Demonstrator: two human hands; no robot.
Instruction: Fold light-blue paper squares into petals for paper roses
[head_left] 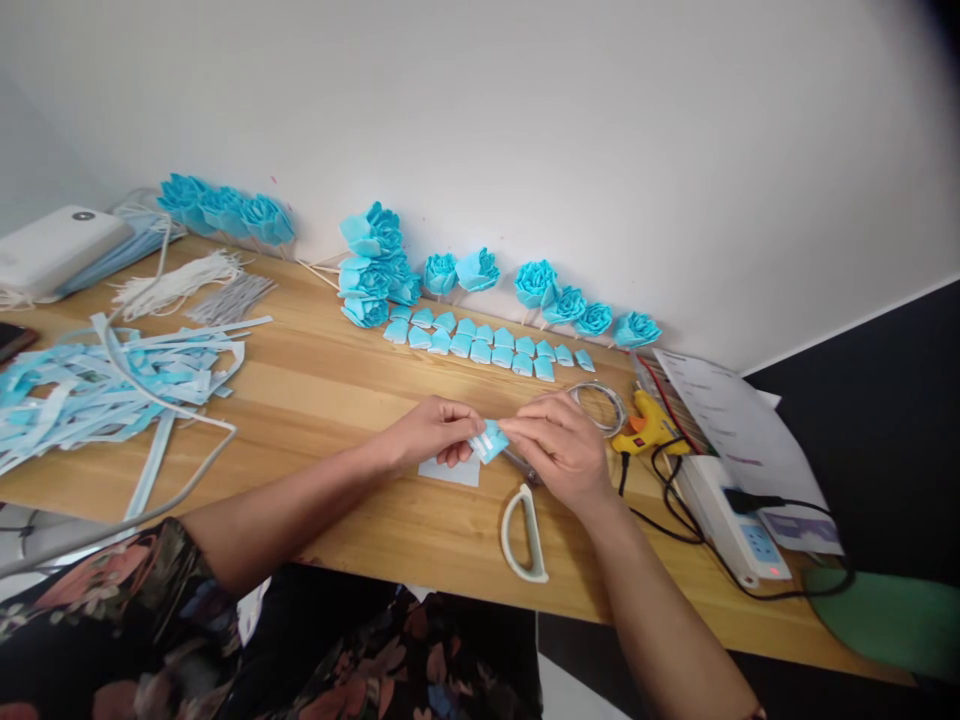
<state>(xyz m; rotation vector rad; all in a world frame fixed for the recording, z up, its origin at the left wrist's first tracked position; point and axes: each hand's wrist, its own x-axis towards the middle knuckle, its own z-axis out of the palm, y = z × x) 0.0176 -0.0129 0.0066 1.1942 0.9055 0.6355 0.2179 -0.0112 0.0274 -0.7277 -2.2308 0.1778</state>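
Observation:
A small blue folded piece (491,442) is pinched between my two hands above the wooden table (337,390). My left hand (442,432) grips its left edge with thumb and fingers. The fingertips of my right hand (564,445) are closed on its upper right corner. Under my left hand lies a pale flat piece (457,471), partly covered. Scissors (526,535) with a pale handle rest below my right hand, which hides part of them. Behind my hands, small blue folded petals (480,350) lie in two rows.
Blue flowers (536,284) stand along the wall. Blue strips (112,390), white cords (180,280) and a white device (60,245) are at left. A wire coil (600,405), yellow glue gun (649,425), power strip (739,530) and paper sheets (739,420) are at right.

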